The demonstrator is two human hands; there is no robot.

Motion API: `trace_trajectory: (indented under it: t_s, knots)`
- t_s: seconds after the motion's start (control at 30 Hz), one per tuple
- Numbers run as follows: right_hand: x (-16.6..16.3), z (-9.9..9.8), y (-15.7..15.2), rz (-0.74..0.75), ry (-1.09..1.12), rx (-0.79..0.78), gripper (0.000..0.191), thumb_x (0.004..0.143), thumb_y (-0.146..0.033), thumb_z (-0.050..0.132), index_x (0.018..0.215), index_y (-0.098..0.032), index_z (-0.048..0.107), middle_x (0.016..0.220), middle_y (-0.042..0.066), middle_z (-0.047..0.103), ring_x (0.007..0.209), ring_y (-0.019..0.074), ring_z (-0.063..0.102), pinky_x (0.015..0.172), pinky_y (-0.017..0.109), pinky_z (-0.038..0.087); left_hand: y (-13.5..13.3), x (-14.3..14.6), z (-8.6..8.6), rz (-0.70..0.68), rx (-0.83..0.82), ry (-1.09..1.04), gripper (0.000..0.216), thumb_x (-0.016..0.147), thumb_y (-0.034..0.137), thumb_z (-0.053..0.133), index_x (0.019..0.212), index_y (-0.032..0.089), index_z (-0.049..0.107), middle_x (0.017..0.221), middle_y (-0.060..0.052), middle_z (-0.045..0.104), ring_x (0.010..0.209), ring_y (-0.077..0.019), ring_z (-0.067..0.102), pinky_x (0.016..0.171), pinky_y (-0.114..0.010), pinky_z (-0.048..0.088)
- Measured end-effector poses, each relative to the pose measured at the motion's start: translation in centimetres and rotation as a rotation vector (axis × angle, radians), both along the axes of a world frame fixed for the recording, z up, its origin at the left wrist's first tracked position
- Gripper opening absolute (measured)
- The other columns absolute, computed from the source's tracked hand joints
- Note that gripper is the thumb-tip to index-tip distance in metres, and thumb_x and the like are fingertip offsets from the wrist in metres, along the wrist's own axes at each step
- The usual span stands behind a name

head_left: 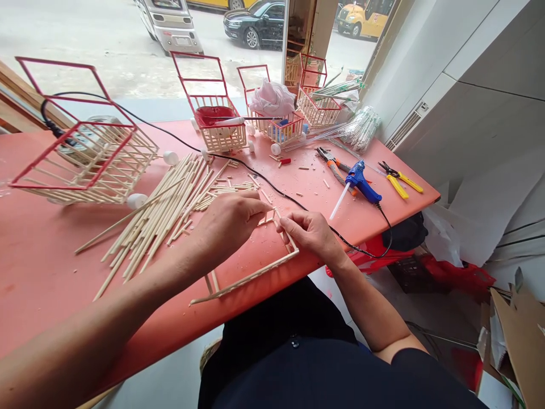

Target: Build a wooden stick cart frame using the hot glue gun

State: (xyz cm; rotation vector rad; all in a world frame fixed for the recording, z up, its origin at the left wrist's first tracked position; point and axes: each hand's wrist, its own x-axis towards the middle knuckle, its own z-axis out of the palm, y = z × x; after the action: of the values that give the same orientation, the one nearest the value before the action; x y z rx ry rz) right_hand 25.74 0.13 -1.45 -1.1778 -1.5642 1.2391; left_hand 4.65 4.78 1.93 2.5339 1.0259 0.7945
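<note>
Left hand [239, 220] and right hand [314, 234] pinch a frame [255, 275] (sides seemingly unfilled); carts [223, 139] from ten to one o'clock look finished.

The open, unpainted dowel frame [255, 274], made of pale wooden sticks, lies at the near edge of the pink tabletop [42, 272], partly hidden from view. One long rail slants along that edge, with shorter sticks near both ends and small crosspieces at the far corner.

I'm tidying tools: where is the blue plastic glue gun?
In the head view, the blue plastic glue gun lies toward the right of the pink table, between orange-handled pliers and yellow-handled cutters.
</note>
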Motion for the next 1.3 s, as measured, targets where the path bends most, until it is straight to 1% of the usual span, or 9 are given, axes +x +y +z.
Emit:
trace_trajectory:
  t_s: [0.23,0.33,0.43,0.6,0.87,1.03,1.3]
  knots:
    - [0.05,-0.09,-0.02,-0.004,0.019,-0.020,0.037,0.099,-0.049,0.065,0.084,-0.016,0.072,0.065,-0.001,0.066,0.055,0.0088,0.056,0.055,0.022,0.042,-0.01,0.19,0.01,-0.008,0.023,-0.010,0.032,0.098,0.021,0.054,0.090,0.013,0.084,0.071,-0.003,0.066,0.064,-0.0134,0.058,0.063,-0.027,0.038]
    - [0.06,-0.15,0.01,-0.004,0.012,-0.018,0.038,0.099,-0.049,0.065,0.082,-0.016,0.072,0.065,-0.002,0.066,0.054,0.0079,0.053,0.055,0.022,0.040,-0.06,0.20,0.05,0.011,0.026,0.028,0.031,0.098,0.020,0.055,0.084,0.015,0.083,0.071,-0.003,0.065,0.066,-0.0140,0.058,0.064,-0.027,0.037]
    - [0.08,-0.21,0.02,-0.007,0.010,-0.032,0.041,0.098,-0.053,0.066,0.081,-0.016,0.072,0.065,-0.002,0.066,0.055,0.0081,0.053,0.055,0.022,0.040,-0.19,0.17,0.12,0.042,0.027,0.079,0.029,0.097,0.018,0.056,0.085,0.016,0.083,0.074,-0.003,0.065,0.069,-0.0151,0.059,0.066,-0.028,0.038]
    - [0.14,-0.18,-0.03,-0.008,-0.003,-0.012,0.040,0.099,-0.051,0.066,0.081,-0.016,0.072,0.065,-0.002,0.066,0.053,0.0069,0.050,0.054,0.022,0.038,-0.32,0.23,0.18,0.038,0.041,0.078,0.029,0.097,0.015,0.056,0.082,0.016,0.081,0.072,-0.003,0.064,0.069,-0.0141,0.058,0.065,-0.026,0.037]
    - [0.07,-0.11,-0.13,-0.008,0.007,-0.037,0.044,0.097,-0.056,0.067,0.082,-0.016,0.073,0.065,-0.001,0.066,0.056,0.0088,0.054,0.056,0.022,0.040,-0.34,0.17,0.19,0.023,0.056,0.076,0.033,0.099,0.019,0.051,0.083,0.017,0.080,0.073,-0.003,0.065,0.069,-0.0142,0.057,0.065,-0.027,0.038]
    - [0.03,-0.10,-0.12,-0.024,-0.016,-0.021,0.042,0.098,-0.054,0.065,0.082,-0.016,0.073,0.065,-0.001,0.066,0.055,0.0086,0.052,0.054,0.022,0.039,-0.36,0.16,0.31,0.023,0.055,0.082,0.033,0.098,0.019,0.051,0.080,0.017,0.079,0.073,-0.003,0.064,0.066,-0.0136,0.055,0.064,-0.027,0.037]
    - [0.06,-0.21,-0.21,-0.010,0.014,-0.039,0.041,0.098,-0.054,0.064,0.085,-0.016,0.073,0.065,-0.001,0.065,0.057,0.0099,0.057,0.057,0.023,0.043,-0.55,0.26,0.32,0.033,0.024,0.063,0.034,0.099,0.021,0.052,0.082,0.016,0.081,0.074,-0.004,0.065,0.068,-0.0145,0.058,0.065,-0.028,0.037]
